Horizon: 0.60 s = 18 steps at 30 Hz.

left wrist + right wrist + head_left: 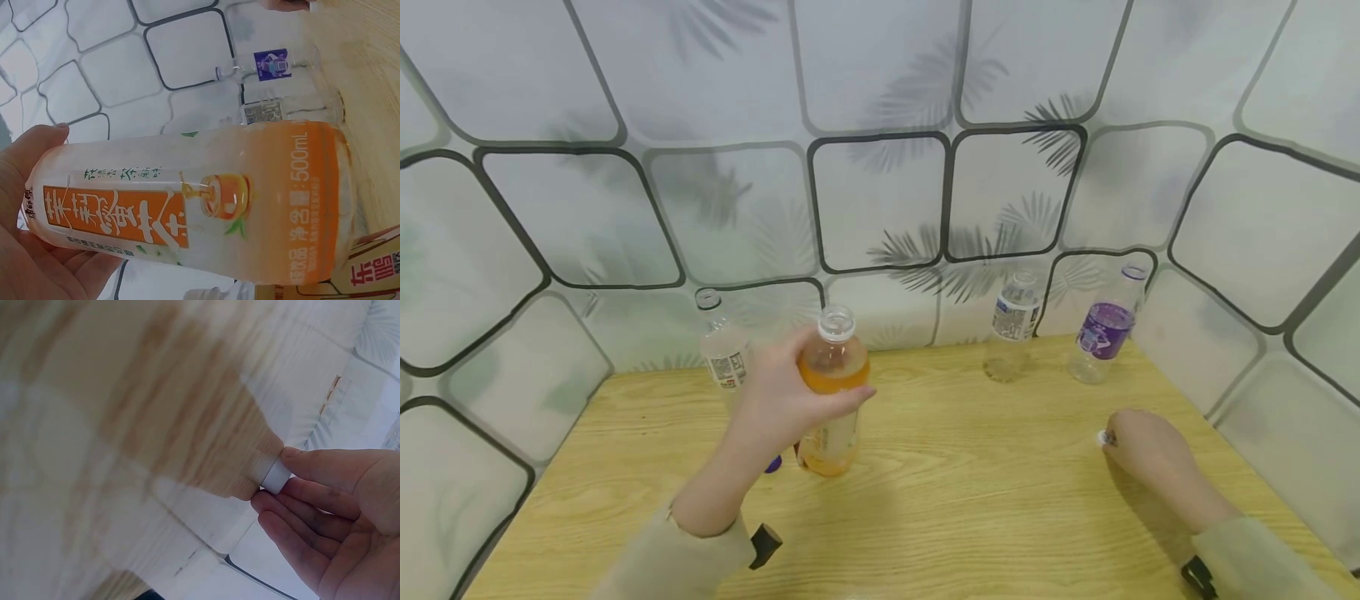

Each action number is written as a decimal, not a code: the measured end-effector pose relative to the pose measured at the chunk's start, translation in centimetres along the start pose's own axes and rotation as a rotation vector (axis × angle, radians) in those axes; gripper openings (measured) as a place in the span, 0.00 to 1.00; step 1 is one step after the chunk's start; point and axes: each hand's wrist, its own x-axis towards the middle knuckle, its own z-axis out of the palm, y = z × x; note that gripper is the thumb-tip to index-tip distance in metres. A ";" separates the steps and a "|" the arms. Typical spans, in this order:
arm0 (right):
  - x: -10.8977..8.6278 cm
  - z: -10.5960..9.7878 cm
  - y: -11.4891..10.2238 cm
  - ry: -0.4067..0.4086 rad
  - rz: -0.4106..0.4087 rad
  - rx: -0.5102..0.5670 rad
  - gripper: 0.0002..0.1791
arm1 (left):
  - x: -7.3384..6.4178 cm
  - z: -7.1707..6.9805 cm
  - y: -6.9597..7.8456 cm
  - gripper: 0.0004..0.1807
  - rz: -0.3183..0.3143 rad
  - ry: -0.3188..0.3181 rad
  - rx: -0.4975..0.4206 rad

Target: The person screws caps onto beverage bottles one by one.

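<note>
Left of centre in the head view, my left hand (pixel 775 392) is wrapped round the orange bottle (pixel 835 417), gripping its upper part with the thumb across the near side. The bare neck (pixel 837 323) rises above my grip and the lower body shows beneath it, roughly upright; I cannot tell whether the base touches the table (pixel 955 500). Just beyond that hand stands a clear bottle (pixel 718 342), partly hidden by it. Well apart, to the right, my right hand (pixel 1153 454) pinches a white cap (pixel 1102 437). Farther back, near the wall (pixel 880 204), stand the white-labelled bottle (pixel 1015 320) and the purple-labelled bottle (pixel 1106 331).

From my left wrist I see the printed face that the head view misses: large white characters on an orange panel, green leaves, and "500mL" near the base. My palm and fingers hold the shoulder end. A yellow label (pixel 375 269) with red characters shows in the lower corner, which I cannot make out from the head.

From my right wrist the pinch is plain: thumb on one side, fingertips on the other, the cap between their tips, out from the palm. The head view gives mainly the back of this hand. Whether the cap touches the table I cannot tell.
</note>
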 end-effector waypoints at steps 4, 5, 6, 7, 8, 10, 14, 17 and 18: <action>0.0 0.0 0.0 0.004 -0.002 0.000 0.15 | 0.1 0.9 -0.3 0.32 -0.009 -0.007 0.009; 0.0 0.0 0.0 0.005 -0.004 -0.003 0.15 | 0.1 1.1 -0.3 0.32 -0.013 -0.008 0.012; 0.1 0.0 0.0 0.007 -0.005 -0.003 0.14 | 0.2 1.3 -0.4 0.32 -0.016 -0.012 0.007; 0.1 0.0 0.0 0.009 -0.006 -0.006 0.14 | 0.2 1.6 -0.4 0.33 -0.018 -0.016 0.004; 0.1 -0.1 0.0 0.010 -0.007 -0.007 0.14 | 0.2 1.8 -0.4 0.33 -0.017 -0.020 -0.001; 0.1 -0.1 0.0 0.011 -0.007 -0.005 0.13 | 0.3 2.2 -0.5 0.33 -0.011 -0.032 -0.020; 0.0 -0.1 -0.1 0.007 -0.003 0.006 0.13 | 0.3 3.0 -0.8 0.34 0.001 -0.046 -0.040; -0.1 -0.1 -0.2 0.011 -0.003 0.005 0.13 | 0.2 3.6 -1.1 0.35 -0.005 -0.053 -0.039; -0.1 -0.1 -0.2 0.011 -0.001 0.005 0.13 | 0.2 3.8 -1.2 0.35 -0.008 -0.057 -0.042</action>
